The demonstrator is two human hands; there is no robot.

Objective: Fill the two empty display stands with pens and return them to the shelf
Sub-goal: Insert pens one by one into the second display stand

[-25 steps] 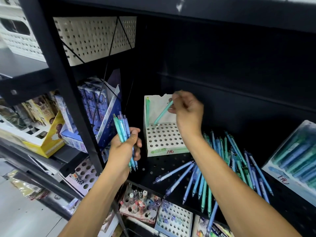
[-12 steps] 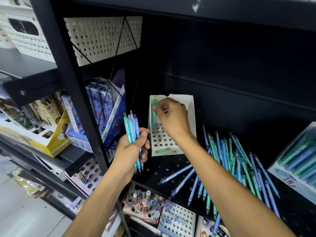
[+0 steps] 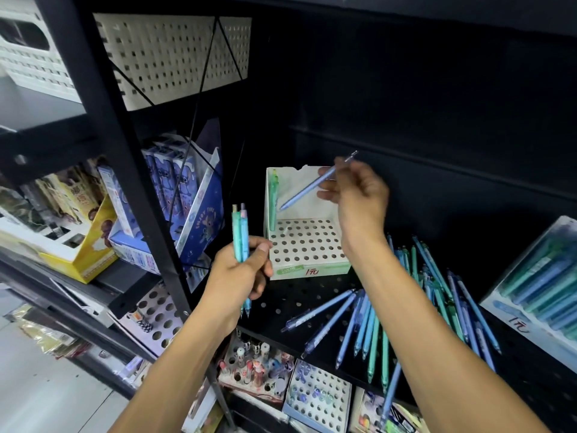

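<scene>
A white display stand (image 3: 304,245) with a grid of holes sits on the black perforated shelf (image 3: 299,303). Green pens (image 3: 274,201) stand in its back left corner. My right hand (image 3: 359,198) pinches a blue pen (image 3: 307,190) above the stand, tilted with its tip pointing down left. In front of the stand, to its left, my left hand (image 3: 240,276) grips a small bundle of teal and blue pens (image 3: 240,235) upright. Several loose blue and green pens (image 3: 406,307) lie on the shelf to the right.
A second stand filled with pens (image 3: 540,295) sits at the far right. A black shelf post (image 3: 131,170) stands to the left, with boxed stationery (image 3: 175,195) behind it. Hole-grid stands with small items (image 3: 318,398) occupy the shelf below. A beige perforated basket (image 3: 168,54) sits above.
My right hand left a green pen in the stand's back left corner, took a blue pen from the left-hand bundle and now holds it over the stand. The bundle is smaller.
</scene>
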